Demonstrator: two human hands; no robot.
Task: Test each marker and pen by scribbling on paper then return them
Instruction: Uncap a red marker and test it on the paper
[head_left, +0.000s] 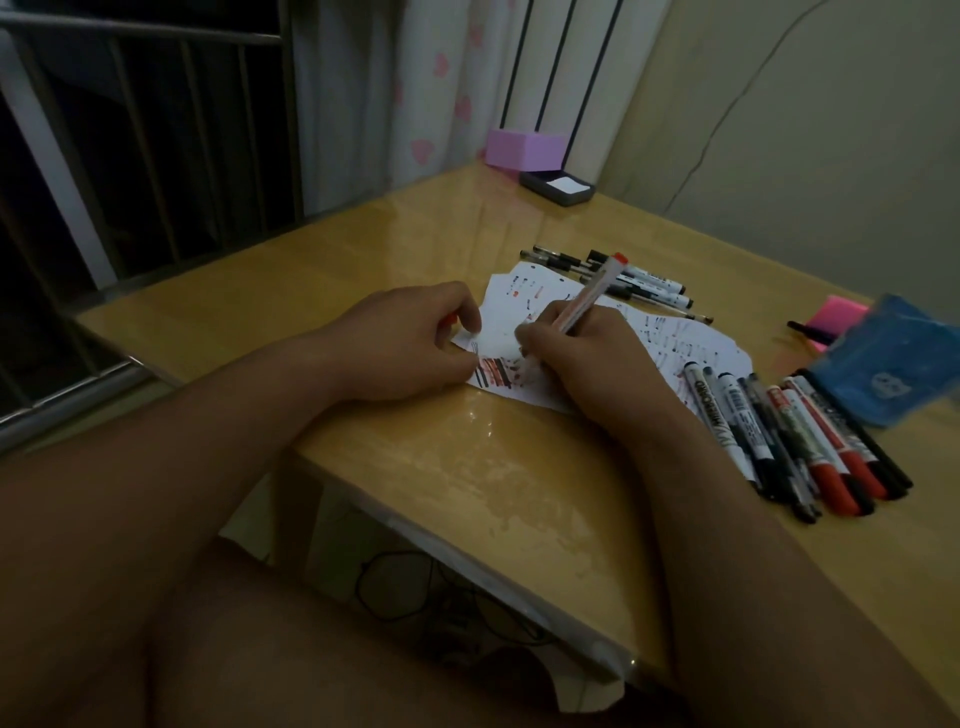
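We are looking down on a glossy wooden table (467, 234) that is standing in a dim corner, with a pale wall (779, 130) running along its far right edge and a heart-printed curtain (431, 78) hanging behind its far end. A metal railing (156, 130) is running beside the left edge, apart from it. The near corner of the table is pointing towards us. Bare tabletop is lying open on the near side and between the work and the far end, while the right side is filling up with stock.

Fanned sheets of paper (701, 348) are lying at the middle, carrying red and black scribbles (493, 371) near their left edge. A blue pouch (893, 358) is sitting at the right, just beside a pink pad of sticky notes (836, 312). A row of whiteboard markers and pens (789, 436) is lying side by side nearer us, touching the paper's right edge. A second group of pens (639, 280) is lying along the paper's far edge. A purple box (524, 148) and a dark tray (558, 187) are standing at the far end.

The right hand (587, 353) is grasping a pale pen with a red end (592, 291), its tip bearing down on the paper beside the scribbles. The left hand (410, 343) is resting curled on the paper's left edge, and a small red piece (451, 319) is showing in its clenched fingers.
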